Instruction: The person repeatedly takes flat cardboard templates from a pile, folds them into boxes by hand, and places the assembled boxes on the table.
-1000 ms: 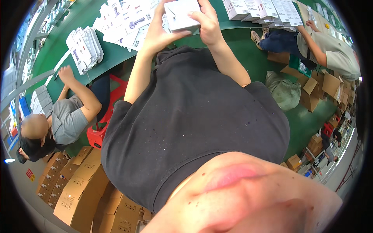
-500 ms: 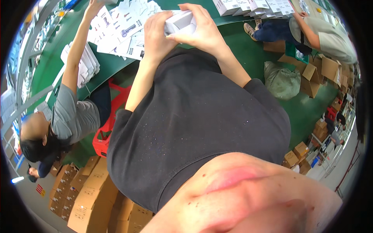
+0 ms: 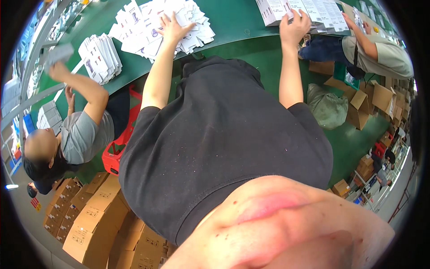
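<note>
A green table runs across the top of the view. My left hand lies with fingers spread on a loose pile of flat white printed cartons. My right hand reaches far to the right and rests flat on a row of folded white boxes at the table's back right. Whether it still grips one of them is hard to see. Neither hand lifts anything. My black shirt fills the middle of the view.
A co-worker in a grey shirt at left raises a white piece beside a neat stack of flat cartons. There is a red crate and brown cardboard boxes at lower left. Another person, a sack and open boxes are at right.
Both hands held one white box together in front of me; now they have parted, the left onto the flat carton pile, the right out to the row of boxes.
</note>
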The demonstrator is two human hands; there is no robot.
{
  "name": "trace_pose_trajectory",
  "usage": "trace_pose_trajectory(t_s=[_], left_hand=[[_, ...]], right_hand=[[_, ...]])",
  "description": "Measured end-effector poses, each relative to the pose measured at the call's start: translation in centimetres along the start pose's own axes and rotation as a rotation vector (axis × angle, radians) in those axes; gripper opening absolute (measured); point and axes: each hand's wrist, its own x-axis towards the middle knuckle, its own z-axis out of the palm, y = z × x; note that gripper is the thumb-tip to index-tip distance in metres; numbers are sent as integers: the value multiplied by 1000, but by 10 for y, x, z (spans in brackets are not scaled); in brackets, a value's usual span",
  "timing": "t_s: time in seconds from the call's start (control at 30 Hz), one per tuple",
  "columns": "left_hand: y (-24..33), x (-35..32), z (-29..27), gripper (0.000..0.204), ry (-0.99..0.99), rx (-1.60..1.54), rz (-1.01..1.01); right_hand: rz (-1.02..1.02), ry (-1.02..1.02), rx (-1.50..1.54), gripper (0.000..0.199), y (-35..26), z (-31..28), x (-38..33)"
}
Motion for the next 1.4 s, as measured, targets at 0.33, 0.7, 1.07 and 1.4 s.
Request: trace_pose_trajectory(t_s=[0.33,0.7,1.07,1.4], left_hand=[[18,-41,-50,66,-40,117,371],[114,-63,-210,52,-172,-1316,81],[87,-26,-222,61,-188,-742,46],[111,-28,-201,38,-475,-208,131]], right_hand=[[287,-518,845,27,-153,-15,-69],[-25,-325,1017,119,-200,-43,10],[-31,-596,1119,135,-176,-40,0],[-143,-547,1103,135,-192,-35,-7]])
